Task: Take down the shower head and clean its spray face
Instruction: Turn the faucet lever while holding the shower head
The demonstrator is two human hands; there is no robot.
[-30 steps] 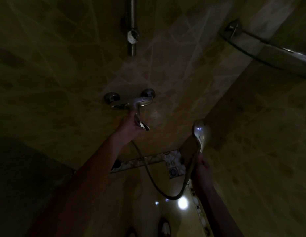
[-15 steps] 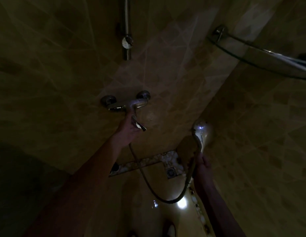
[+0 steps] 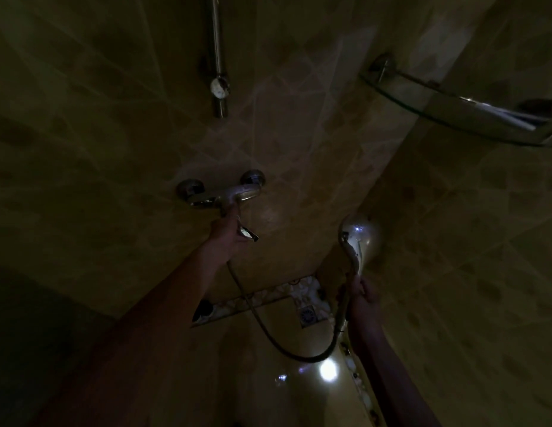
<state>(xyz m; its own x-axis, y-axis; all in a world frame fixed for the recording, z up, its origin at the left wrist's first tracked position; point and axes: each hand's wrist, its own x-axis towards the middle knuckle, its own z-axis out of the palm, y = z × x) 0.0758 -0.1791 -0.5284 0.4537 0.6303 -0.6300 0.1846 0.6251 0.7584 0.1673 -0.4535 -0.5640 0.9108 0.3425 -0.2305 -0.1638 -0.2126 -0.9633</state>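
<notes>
The room is very dark. The chrome shower head (image 3: 356, 238) is off its holder and stands upright in the air near the wall corner. My right hand (image 3: 362, 300) grips its handle from below. Its hose (image 3: 287, 349) loops down and back up to the wall mixer tap (image 3: 225, 194). My left hand (image 3: 230, 234) reaches up under the mixer and holds its lever (image 3: 247, 233). I cannot make out the spray face.
A vertical slide rail with an empty holder (image 3: 219, 86) is on the wall above the mixer. A glass corner shelf (image 3: 472, 103) juts out at upper right. A patterned tile strip with a floor drain (image 3: 308, 314) lies below, and a light glare (image 3: 328, 369) reflects off the floor.
The view has tilted slightly, so the fittings sit lower in frame. My right hand has shifted a little lower with the shower head. My left hand stays on the mixer lever.
</notes>
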